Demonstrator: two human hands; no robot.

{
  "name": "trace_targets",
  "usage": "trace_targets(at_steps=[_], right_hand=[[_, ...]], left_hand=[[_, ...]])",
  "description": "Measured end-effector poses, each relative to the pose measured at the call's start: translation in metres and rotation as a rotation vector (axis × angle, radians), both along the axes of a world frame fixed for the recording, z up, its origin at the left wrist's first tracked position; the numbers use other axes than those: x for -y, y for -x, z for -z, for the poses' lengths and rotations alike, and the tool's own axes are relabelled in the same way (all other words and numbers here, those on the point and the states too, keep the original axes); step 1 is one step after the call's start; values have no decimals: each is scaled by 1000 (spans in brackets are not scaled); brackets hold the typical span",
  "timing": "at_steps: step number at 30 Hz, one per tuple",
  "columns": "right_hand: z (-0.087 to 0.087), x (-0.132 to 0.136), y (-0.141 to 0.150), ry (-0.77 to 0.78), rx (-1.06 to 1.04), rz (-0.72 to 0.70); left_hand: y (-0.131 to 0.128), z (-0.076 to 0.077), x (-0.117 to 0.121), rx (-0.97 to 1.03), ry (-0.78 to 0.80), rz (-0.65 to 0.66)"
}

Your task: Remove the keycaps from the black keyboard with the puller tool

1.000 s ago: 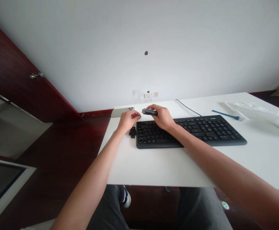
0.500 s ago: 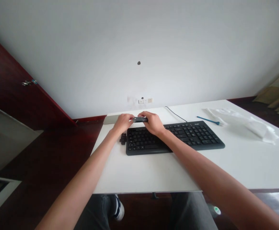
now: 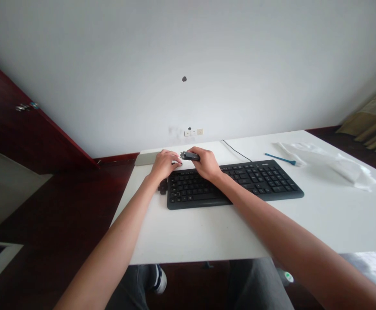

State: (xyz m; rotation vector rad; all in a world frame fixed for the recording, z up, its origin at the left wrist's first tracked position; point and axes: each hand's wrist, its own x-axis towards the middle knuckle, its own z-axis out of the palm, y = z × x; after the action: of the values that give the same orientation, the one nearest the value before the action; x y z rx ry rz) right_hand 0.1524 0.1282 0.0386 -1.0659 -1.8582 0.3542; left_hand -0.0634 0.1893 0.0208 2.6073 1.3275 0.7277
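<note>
My right hand [image 3: 206, 163] is closed around a short dark tool [image 3: 191, 156] with a metallic end, held above the top edge of the black keyboard [image 3: 246, 181]. That end points left, toward my left hand [image 3: 164, 164]. My left fingers are closed at the keyboard's upper left corner, on a small black piece [image 3: 177, 163] too small to identify for certain. Beside the keyboard's left edge lies a small pile of black pieces [image 3: 162, 187], partly covered by my left wrist. My right hand and forearm hide some of the keys.
A flat pale grey object [image 3: 146, 159] lies at the table's back left corner. The keyboard cable [image 3: 236, 150] runs toward the wall. To the right lie a blue stick-like tool [image 3: 280, 159] and a crumpled white plastic bag [image 3: 339, 168] on the white table [image 3: 207, 237].
The metallic end of the tool was at my left fingertips; now my left hand is apart from it and lower, with a small black piece in its fingers. The view has shifted slightly.
</note>
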Motion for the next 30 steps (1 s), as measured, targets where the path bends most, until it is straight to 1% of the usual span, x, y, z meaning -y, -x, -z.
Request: trace_targets(at_steps=[5, 11, 14, 16, 18, 20, 22, 27, 30], right_hand=[[0, -1, -1, -2, -14, -1], [1, -1, 0, -8, -17, -8], [1, 0, 0, -12, -26, -6], [0, 0, 0, -13, -33, 17], [0, 0, 1, -25, -41, 68], [0, 0, 1, -50, -53, 135], [1, -1, 0, -69, -69, 171], [-1, -1, -1, -100, -59, 177], [-3, 1, 0, -89, -87, 184]], left_hand=[[2, 1, -1, 32, 20, -20], [6, -4, 1, -14, 5, -36], [8, -4, 0, -31, -5, -36], [8, -4, -1, -52, -15, -43], [8, -4, 0, -79, -15, -49], [8, -7, 2, -93, -8, -55], [9, -12, 4, -91, -12, -63], [18, -28, 9, -37, -73, -102], [21, -31, 17, 8, -88, -96]])
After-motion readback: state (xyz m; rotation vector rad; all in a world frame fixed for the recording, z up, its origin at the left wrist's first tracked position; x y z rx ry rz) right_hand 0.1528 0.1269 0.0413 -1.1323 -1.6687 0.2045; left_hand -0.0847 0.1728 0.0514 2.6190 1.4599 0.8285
